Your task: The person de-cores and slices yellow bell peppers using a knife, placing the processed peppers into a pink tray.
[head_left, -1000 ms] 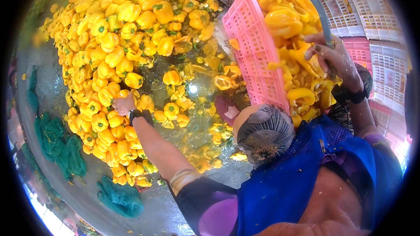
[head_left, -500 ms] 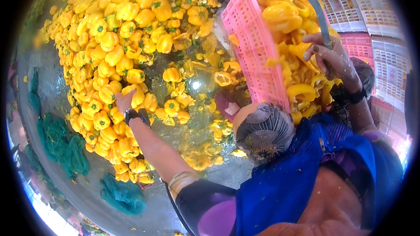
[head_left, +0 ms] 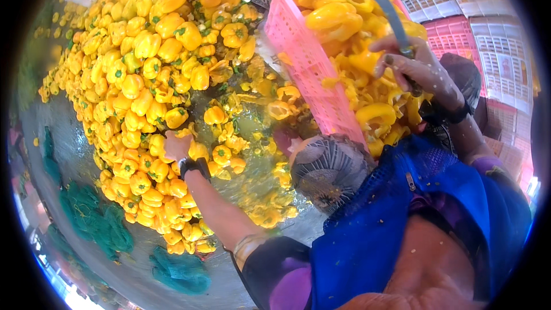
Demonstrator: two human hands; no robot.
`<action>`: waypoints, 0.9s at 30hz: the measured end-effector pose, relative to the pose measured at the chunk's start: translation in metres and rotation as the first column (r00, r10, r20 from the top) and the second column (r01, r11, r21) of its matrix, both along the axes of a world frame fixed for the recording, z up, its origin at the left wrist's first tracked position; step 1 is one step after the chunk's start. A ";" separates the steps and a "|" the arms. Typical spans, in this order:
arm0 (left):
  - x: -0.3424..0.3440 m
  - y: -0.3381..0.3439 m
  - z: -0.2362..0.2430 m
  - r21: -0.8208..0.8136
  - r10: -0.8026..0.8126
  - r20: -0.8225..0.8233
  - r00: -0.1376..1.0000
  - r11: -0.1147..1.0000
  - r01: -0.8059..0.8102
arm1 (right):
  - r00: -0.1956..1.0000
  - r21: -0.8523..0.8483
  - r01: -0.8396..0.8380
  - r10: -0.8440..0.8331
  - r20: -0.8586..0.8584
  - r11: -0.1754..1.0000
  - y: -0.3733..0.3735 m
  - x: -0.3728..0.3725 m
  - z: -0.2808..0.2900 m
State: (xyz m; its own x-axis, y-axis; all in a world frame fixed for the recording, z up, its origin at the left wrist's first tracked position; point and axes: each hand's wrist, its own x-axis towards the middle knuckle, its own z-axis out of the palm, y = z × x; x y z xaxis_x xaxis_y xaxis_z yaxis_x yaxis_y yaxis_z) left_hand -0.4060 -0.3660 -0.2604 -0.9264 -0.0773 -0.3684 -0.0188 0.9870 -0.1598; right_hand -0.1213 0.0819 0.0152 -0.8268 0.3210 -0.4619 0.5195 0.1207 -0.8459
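Observation:
My left hand point(head_left: 178, 146) is down among the whole yellow bell peppers point(head_left: 138, 109) heaped on the floor. Its fingers are mostly hidden, so whether they grip a pepper cannot be told. My right hand point(head_left: 422, 69) is wrapped round the handle of a knife with a long curved grey blade point(head_left: 385, 7). The blade points up and left, above a pink plastic crate point(head_left: 313, 74). Cut yellow pepper pieces point(head_left: 338, 28) fill that crate to the rim and over.
Pepper scraps point(head_left: 264, 204) lie on the wet floor between heap and crate. Green netting point(head_left: 92, 218) is bunched at left, with another teal bundle point(head_left: 179, 270) lower down. White crates point(head_left: 499, 40) stand at right. My patterned knee point(head_left: 333, 172) rises beside the pink crate.
The view has shifted, so the heap sits lower and the crate farther left. My left hand has moved over a pepper it was beside. The knife stays in my right hand.

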 end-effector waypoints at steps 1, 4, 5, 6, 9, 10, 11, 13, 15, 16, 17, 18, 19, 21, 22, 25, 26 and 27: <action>0.010 -0.007 -0.001 0.198 0.030 -0.134 0.990 0.980 -0.003 | 0.999 -0.030 -0.025 0.024 -0.032 0.999 -0.002 0.002 0.001; 0.034 -0.007 0.013 0.697 0.283 -0.162 0.945 0.711 -0.093 | 0.997 -0.050 -0.069 0.067 -0.041 0.996 -0.010 0.008 0.004; 0.046 0.006 0.024 0.852 0.362 -0.158 0.919 0.521 -0.059 | 0.997 -0.052 -0.074 0.072 -0.030 0.996 -0.016 0.008 0.004; 0.059 0.030 0.051 0.904 0.372 -0.158 0.915 0.427 -0.018 | 0.997 -0.053 -0.075 0.074 -0.019 0.996 -0.021 0.009 0.004; 0.100 0.103 0.145 0.972 0.362 -0.198 0.911 0.195 0.134 | 0.974 -0.127 -0.211 0.198 -0.110 0.969 -0.039 0.008 0.006; 0.110 0.124 0.169 0.956 0.317 -0.266 0.910 0.207 0.207 | 0.929 -0.234 -0.236 0.149 -0.339 0.943 -0.046 0.008 -0.023; 0.118 0.142 0.188 0.938 0.276 -0.327 0.904 0.211 0.275 | 0.883 -0.208 -0.278 0.165 -0.439 0.938 -0.048 0.007 -0.029; 0.142 0.186 0.233 0.921 0.190 -0.390 0.901 0.078 0.382 | 0.814 -0.055 -0.338 0.263 -0.517 0.940 -0.047 0.011 -0.022; 0.166 0.213 0.270 0.897 0.125 -0.440 0.890 0.119 0.426 | 0.761 0.199 -0.335 0.389 -0.520 0.921 -0.046 0.016 -0.010; 0.176 0.224 0.284 0.884 0.097 -0.461 0.882 0.138 0.446 | 0.722 0.324 -0.293 0.430 -0.542 0.900 -0.046 0.017 -0.012; 0.185 0.234 0.295 0.856 0.088 -0.506 0.858 0.180 0.486 | 0.728 0.376 -0.260 0.437 -0.529 0.889 -0.044 0.021 -0.010; 0.196 0.241 0.305 0.869 0.079 -0.487 0.870 0.152 0.472 | 0.733 0.424 -0.231 0.443 -0.516 0.876 -0.044 0.025 -0.008; 0.206 0.248 0.313 0.881 0.070 -0.467 0.882 0.124 0.457 | 0.778 0.405 -0.223 0.412 -0.475 0.887 -0.043 0.030 -0.002; 0.216 0.263 0.319 0.886 0.036 -0.458 0.888 0.099 0.453 | 0.787 0.307 -0.134 0.289 -0.544 0.942 -0.037 0.041 -0.004; 0.222 0.269 0.321 0.867 0.029 -0.486 0.874 0.144 0.477 | 0.762 0.278 -0.128 0.274 -0.586 0.952 -0.033 0.041 -0.018; 0.243 0.290 0.324 0.775 0.007 -0.592 0.806 0.279 0.567 | 0.744 0.246 -0.132 0.260 -0.615 0.960 -0.020 0.048 -0.034; 0.251 0.296 0.324 0.683 -0.057 -0.674 0.737 0.332 0.651 | 0.777 0.270 -0.142 0.276 -0.566 0.952 -0.016 0.054 -0.033; 0.258 0.302 0.322 0.581 -0.124 -0.741 0.660 0.374 0.722 | 0.808 0.294 -0.156 0.293 -0.511 0.943 -0.011 0.061 -0.030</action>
State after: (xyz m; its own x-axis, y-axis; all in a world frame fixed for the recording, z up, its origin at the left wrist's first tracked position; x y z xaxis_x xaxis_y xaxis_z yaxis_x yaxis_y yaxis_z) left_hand -0.1479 -0.0642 0.0616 -0.7431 0.4241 0.5176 0.6678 0.5185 0.5340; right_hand -0.0608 0.0711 -0.0146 -0.9806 0.1339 0.1434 -0.0789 0.3999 -0.9132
